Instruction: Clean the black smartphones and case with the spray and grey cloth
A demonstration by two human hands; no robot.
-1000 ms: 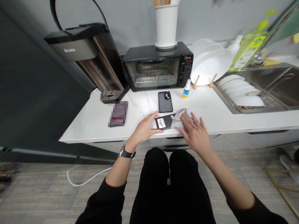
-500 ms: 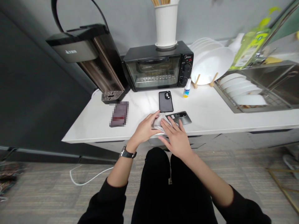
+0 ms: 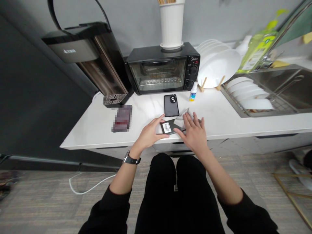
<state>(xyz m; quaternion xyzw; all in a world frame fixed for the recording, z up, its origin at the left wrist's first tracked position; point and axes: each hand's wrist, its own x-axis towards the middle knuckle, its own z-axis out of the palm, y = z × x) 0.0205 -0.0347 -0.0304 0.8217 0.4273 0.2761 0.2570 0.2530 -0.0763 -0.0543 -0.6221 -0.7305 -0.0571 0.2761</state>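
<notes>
A dark phone with a white label [image 3: 167,127] lies back up near the counter's front edge. My left hand [image 3: 149,132] grips its left end between thumb and fingers. My right hand [image 3: 195,134] presses a light grey cloth [image 3: 179,121] onto the phone's right part, fingers spread, hiding that end. Just behind the phone rests a black phone case [image 3: 171,106]. Farther back, beside the toaster oven, stands a small white spray bottle [image 3: 193,92] with a blue and yellow label.
The white counter [image 3: 97,131] also holds a blurred-out dark item [image 3: 123,118], a drink dispenser [image 3: 107,61], a toaster oven [image 3: 161,74] and racked white plates [image 3: 215,70]. At the right is a sink with bowls [image 3: 253,94].
My right hand has slid the cloth to the right along the phone, uncovering the white label. My left hand stays at the phone's left end. The view has shifted slightly.
</notes>
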